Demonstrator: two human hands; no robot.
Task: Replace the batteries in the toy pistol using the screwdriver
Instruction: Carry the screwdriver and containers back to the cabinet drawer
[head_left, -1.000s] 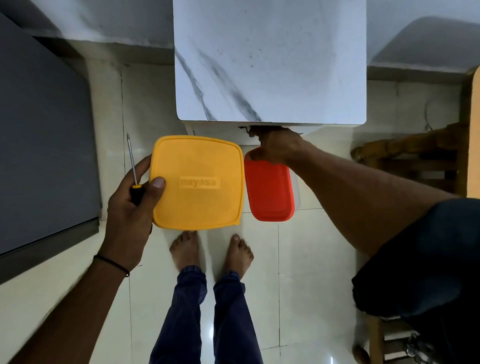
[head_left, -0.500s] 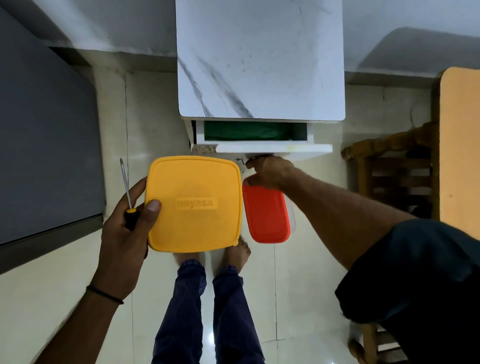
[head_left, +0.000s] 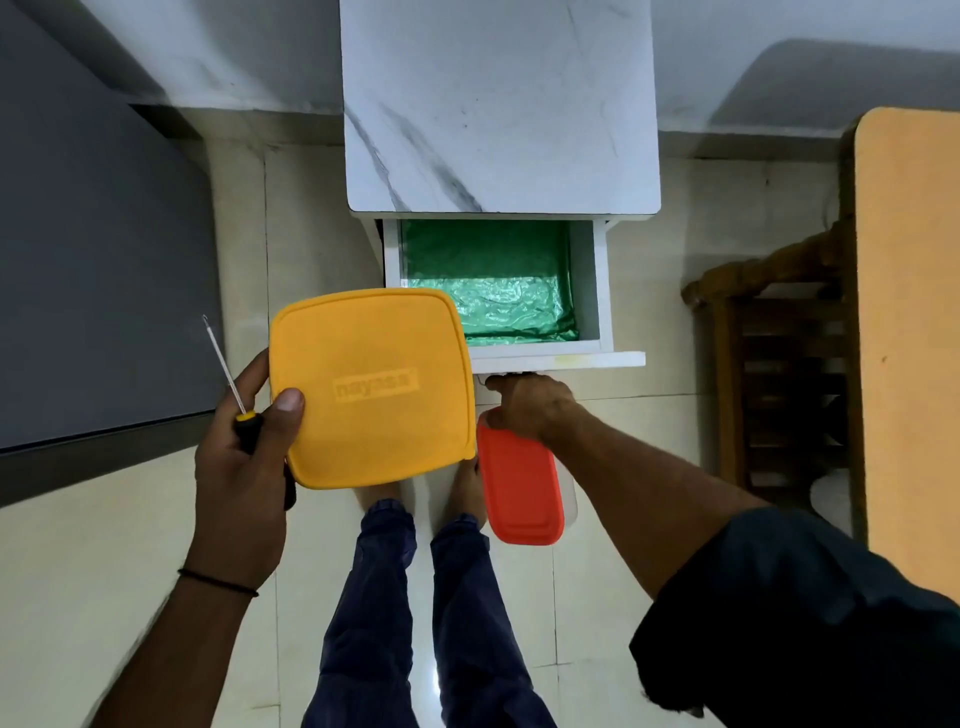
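My left hand (head_left: 244, 457) grips a yellow-lidded square container (head_left: 371, 387) and, together with it, a thin screwdriver (head_left: 228, 379) with a black and yellow handle, its shaft pointing up and left. My right hand (head_left: 530, 408) holds a red-lidded container (head_left: 522, 488) and also touches the handle under the front of the open drawer (head_left: 587, 291) of a white marble-topped cabinet (head_left: 498, 104). The drawer is lined with green crinkled sheet (head_left: 498, 301). No toy pistol or batteries are in view.
A dark grey panel (head_left: 93, 270) stands to the left. At the right are a wooden chair (head_left: 769, 364) and an orange-topped surface (head_left: 909, 322). My legs and bare feet stand on a cream tiled floor (head_left: 104, 571) below the drawer.
The drawer has slid out from shut to wide open, pulled by my right hand. Both containers and the screwdriver stayed in my hands.
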